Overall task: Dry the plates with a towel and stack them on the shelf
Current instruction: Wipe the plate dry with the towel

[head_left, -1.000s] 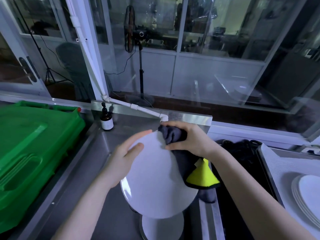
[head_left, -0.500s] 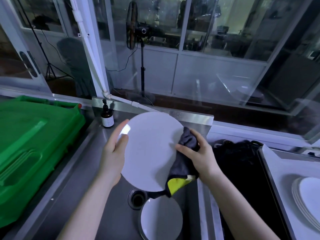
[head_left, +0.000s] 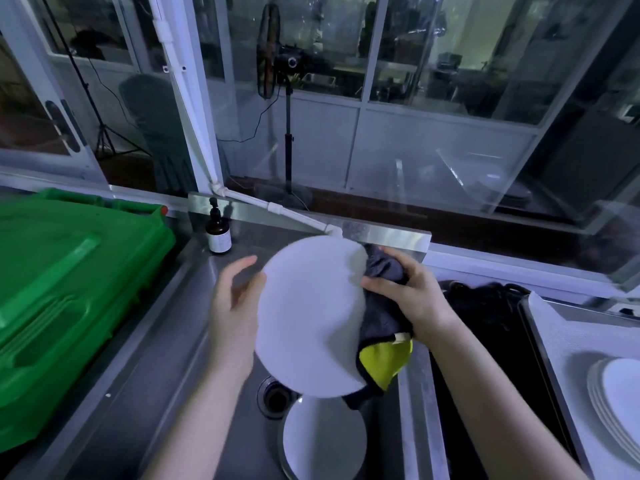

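The plate [head_left: 311,317] is held up over the sink [head_left: 194,341], tilted, its face towards me, between the two hands. The right hand [head_left: 412,296] has its fingers [head_left: 377,282] curled tight round a bunched grey towel [head_left: 384,268] and pinches it over the plate's rim; the towel's yellow side hangs just below those fingers. The left hand [head_left: 235,313] is blurred, its fingers spread and fairly straight at the opposite rim. They look loose rather than clamped, and I cannot tell whether they are touching the plate.

I would judge this to be the middle of the drying step for this plate, with the cloth working round the edge. Below the hands, another plate [head_left: 323,441] lies flat in the sink beside the drain [head_left: 275,396], so at least one more seems to be waiting. Well to the right of the right fingers, a stack [head_left: 620,403] of plates sits on a pale lined surface; I take those for finished ones, though whether that is the shelf I cannot say. So some is done; this plate and the sink one are left.
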